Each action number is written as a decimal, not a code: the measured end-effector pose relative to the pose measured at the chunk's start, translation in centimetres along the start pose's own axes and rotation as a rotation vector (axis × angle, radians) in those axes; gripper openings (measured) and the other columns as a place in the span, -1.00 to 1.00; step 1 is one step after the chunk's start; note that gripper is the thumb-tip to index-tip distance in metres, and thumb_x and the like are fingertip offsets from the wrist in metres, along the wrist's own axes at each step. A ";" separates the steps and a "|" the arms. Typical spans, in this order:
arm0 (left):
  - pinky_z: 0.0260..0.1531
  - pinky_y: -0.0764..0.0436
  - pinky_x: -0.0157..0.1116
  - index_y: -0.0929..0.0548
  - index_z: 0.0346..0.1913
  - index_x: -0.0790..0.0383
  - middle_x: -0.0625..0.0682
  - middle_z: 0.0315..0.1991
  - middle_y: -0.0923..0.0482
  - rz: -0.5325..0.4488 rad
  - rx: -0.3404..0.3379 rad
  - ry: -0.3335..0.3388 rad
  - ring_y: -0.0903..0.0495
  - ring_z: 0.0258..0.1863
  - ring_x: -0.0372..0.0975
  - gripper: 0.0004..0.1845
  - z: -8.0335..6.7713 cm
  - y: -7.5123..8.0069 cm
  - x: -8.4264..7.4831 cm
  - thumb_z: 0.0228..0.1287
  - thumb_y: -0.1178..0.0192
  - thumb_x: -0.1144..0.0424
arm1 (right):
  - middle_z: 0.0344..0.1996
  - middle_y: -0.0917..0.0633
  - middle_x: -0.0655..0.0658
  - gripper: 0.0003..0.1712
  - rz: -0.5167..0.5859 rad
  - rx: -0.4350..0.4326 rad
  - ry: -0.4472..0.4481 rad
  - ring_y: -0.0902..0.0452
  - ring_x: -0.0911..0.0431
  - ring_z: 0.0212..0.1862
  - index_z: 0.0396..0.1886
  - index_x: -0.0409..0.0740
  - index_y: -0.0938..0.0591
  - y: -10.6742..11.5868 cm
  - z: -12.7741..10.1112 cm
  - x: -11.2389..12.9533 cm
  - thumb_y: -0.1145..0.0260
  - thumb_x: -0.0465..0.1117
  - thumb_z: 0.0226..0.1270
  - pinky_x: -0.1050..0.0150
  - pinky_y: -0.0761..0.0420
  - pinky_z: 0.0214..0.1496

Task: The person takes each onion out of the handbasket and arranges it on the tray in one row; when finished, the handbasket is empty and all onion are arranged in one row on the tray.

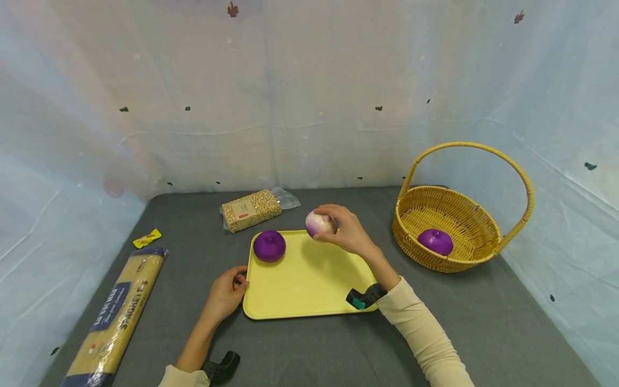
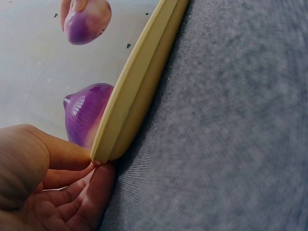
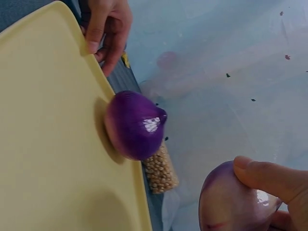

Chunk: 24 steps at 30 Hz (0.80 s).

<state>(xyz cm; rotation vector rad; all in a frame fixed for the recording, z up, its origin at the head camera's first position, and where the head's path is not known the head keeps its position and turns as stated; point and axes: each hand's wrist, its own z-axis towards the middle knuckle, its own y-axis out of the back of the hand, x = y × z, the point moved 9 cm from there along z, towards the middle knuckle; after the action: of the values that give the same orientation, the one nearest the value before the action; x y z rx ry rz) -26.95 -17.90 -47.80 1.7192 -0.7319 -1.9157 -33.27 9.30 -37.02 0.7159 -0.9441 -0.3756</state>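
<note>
My right hand (image 1: 345, 228) grips a purple-and-white onion (image 1: 320, 224) between thumb and fingers, above the back edge of a yellow tray (image 1: 300, 293). In the right wrist view the pale side of this onion (image 3: 231, 202) faces the camera. A second, deep purple onion (image 1: 269, 246) sits in the tray's back left corner, its pointed tip up. At the tray's left side my left hand (image 1: 226, 295) pinches the rim. The left wrist view has the thumb on top of the rim and the fingers (image 2: 98, 190) beneath it.
A wicker basket (image 1: 403, 236) with a tall handle stands at the right, another purple onion (image 1: 436, 242) inside. Behind the tray lies a bag of pale beans or kernels (image 1: 253, 209). A spaghetti pack (image 1: 118, 317) and a small yellow wrapper (image 1: 147, 238) lie at the left.
</note>
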 end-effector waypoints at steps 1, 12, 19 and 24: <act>-0.58 -0.40 -0.37 -0.53 0.04 0.43 0.06 -0.40 -0.50 0.001 0.002 0.004 -0.41 -0.57 -0.28 -0.64 0.0 0.0 0.0 0.16 -0.19 0.42 | 0.15 -0.51 -0.11 -0.34 -0.001 0.005 0.000 -0.34 -0.05 0.20 0.11 -0.06 -0.57 -0.2 0.0 0.0 -0.53 -0.08 -0.07 -0.09 -0.34 0.14; -0.59 -0.41 -0.36 -0.51 0.06 0.44 0.08 -0.38 -0.50 -0.005 0.015 0.017 -0.43 -0.56 -0.27 -0.62 0.0 -0.2 0.2 0.16 -0.18 0.42 | 0.12 -0.54 -0.10 -0.34 -0.007 0.040 -0.005 -0.37 -0.05 0.16 0.10 -0.09 -0.57 -2.6 -0.1 -0.5 -0.53 -0.09 -0.08 -0.12 -0.28 0.15; -0.59 -0.40 -0.36 -0.51 0.07 0.44 0.07 -0.38 -0.50 -0.008 0.021 0.025 -0.43 -0.56 -0.26 -0.62 0.0 -0.3 0.4 0.17 -0.17 0.42 | 0.10 -0.56 -0.15 -0.33 -0.002 0.051 0.014 -0.39 -0.09 0.15 0.08 -0.14 -0.58 -3.8 -0.1 -0.4 -0.56 -0.12 -0.13 -0.13 -0.27 0.17; -0.59 -0.40 -0.36 -0.51 0.07 0.43 0.07 -0.38 -0.50 -0.005 0.014 0.027 -0.42 -0.57 -0.27 -0.63 0.1 -0.3 0.4 0.16 -0.18 0.42 | 0.05 -0.58 -0.16 -0.33 0.000 0.059 0.035 -0.41 -0.08 0.13 0.06 -0.18 -0.59 -4.5 -0.1 -0.3 -0.57 -0.16 -0.15 -0.09 -0.30 0.17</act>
<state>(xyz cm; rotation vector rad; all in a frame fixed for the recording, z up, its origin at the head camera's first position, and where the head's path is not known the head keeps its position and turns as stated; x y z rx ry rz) -27.09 -17.96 -48.33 1.7533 -0.7339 -1.8915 -33.32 6.29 -40.32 0.7739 -0.9253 -0.3354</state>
